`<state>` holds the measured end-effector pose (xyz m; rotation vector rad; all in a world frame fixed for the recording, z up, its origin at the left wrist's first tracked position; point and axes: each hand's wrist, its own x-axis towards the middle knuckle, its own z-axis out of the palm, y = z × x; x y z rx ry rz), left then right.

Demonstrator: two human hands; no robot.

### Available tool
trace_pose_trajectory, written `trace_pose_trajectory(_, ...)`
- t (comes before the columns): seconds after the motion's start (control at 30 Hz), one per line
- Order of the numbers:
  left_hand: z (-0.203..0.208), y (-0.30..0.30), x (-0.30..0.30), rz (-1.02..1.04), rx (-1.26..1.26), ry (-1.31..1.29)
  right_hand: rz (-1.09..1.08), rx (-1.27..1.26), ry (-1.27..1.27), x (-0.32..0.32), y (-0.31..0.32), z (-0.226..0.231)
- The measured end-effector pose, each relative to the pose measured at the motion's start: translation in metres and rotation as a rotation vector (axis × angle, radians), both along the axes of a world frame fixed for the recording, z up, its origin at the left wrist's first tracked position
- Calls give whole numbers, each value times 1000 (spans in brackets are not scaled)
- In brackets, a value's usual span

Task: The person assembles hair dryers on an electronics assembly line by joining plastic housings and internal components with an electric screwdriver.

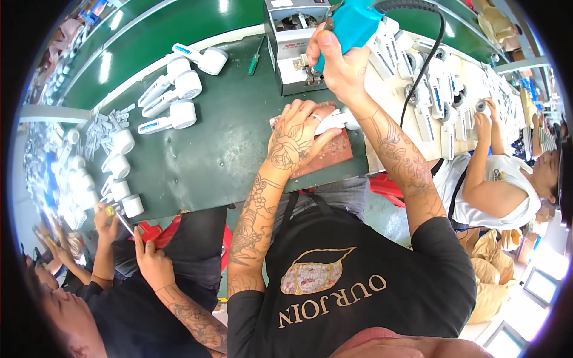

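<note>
My right hand (pixel 341 64) is wrapped around a teal corded electric screwdriver (pixel 353 27), its lower end in front of the grey screw feeder (pixel 293 45). Below it, my left hand (pixel 295 134) lies over a white plastic handheld device (pixel 334 122) and holds it down on a reddish pad (pixel 331 156). Part of that device is hidden under my palm and fingers. A ring shows on one of my left fingers.
White round-headed devices (pixel 179 113) lie left on the green-topped table (pixel 209 152), near a green-handled screwdriver (pixel 255 62). More white parts (pixel 427 98) cover the surface at right. A black cable (pixel 431 51) hangs beside my right arm. Co-workers sit at both sides.
</note>
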<state>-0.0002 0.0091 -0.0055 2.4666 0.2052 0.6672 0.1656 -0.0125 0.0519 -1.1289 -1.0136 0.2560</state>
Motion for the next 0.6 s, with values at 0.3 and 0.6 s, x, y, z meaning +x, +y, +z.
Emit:
trace_pose_trajectory(0.3,4,-4,0,36,-39,35,-80,-140,89,-18,-43,17)
trace_pose_trajectory(0.6,5,-2,1,-1,-42,24,-37,-52,189,-19,-74,5)
